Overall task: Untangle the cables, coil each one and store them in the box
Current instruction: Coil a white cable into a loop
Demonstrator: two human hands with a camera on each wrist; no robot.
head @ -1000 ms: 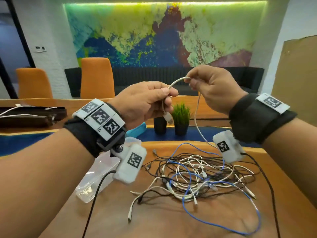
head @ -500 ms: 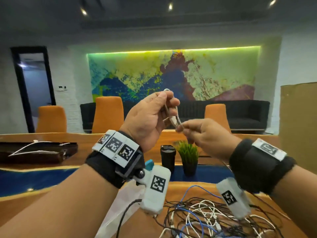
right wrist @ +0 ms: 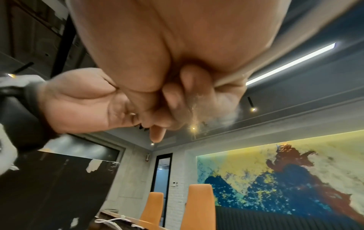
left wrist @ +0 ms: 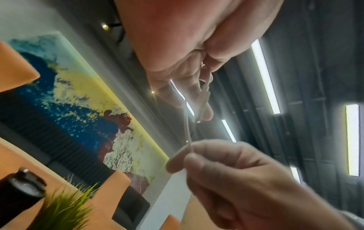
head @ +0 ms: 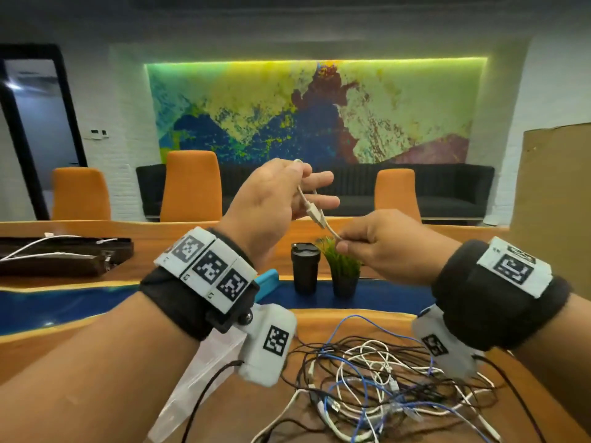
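Observation:
A thin white cable (head: 315,215) with a connector on it runs taut between my two hands, held up above the table. My left hand (head: 300,174) pinches its looped upper end between thumb and forefinger, with the other fingers stretched out. Lower and to the right, my right hand (head: 340,244) pinches the cable between thumb and forefinger. The left wrist view shows the same white cable (left wrist: 188,129) going from my left hand (left wrist: 187,70) down to my right hand (left wrist: 236,171). A tangle of white, black and blue cables (head: 383,388) lies on the wooden table below.
A clear plastic box (head: 195,382) lies under my left wrist. A black cup (head: 305,266) and a small green plant (head: 343,266) stand behind the tangle. A cardboard sheet (head: 556,203) rises at the right. A dark tray (head: 57,257) with white cables sits far left.
My right hand has dropped from above and right of the left hand to below it. The left hand's outer fingers have straightened, and the cable now stretches between the hands.

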